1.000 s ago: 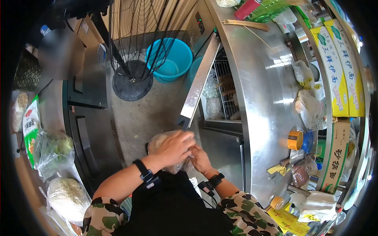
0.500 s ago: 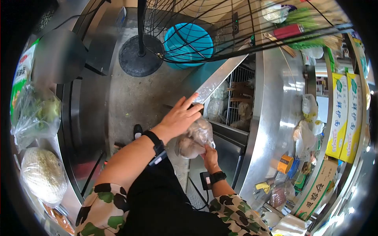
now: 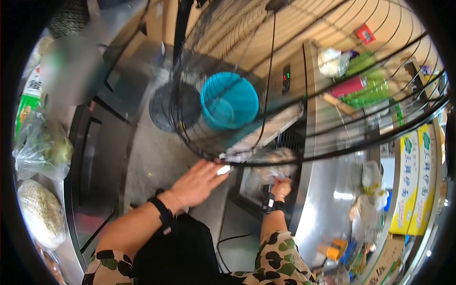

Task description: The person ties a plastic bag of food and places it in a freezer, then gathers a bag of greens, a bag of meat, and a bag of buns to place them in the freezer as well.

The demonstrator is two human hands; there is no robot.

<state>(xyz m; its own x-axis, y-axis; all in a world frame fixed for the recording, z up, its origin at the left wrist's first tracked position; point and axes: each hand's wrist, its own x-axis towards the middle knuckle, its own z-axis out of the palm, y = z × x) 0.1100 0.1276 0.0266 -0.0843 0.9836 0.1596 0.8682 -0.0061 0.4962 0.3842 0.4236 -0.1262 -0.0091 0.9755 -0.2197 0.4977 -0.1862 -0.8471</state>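
Note:
My right hand (image 3: 281, 188) grips the gathered end of a clear plastic bag (image 3: 275, 164) with brownish, rounded contents that I cannot identify. The bag is at the opening of an under-counter refrigerator, partly behind the wires of a fan. My left hand (image 3: 202, 178) lies with its fingers stretched out against the edge of the open refrigerator door (image 3: 259, 137). Blur hides the fingertips and much of the refrigerator's inside.
A wire fan cage (image 3: 332, 161) crosses the upper view, close to both hands. Beyond the door stand a turquoise bucket (image 3: 237, 102) and the fan's round base (image 3: 173, 107). At the right is a steel counter (image 3: 332, 190) with bags and yellow cartons (image 3: 403, 190).
My right hand has carried the bag rightward, from in front of the door to the refrigerator opening. My left hand stays at the door edge. The view has tilted, bringing the fan cage lower.

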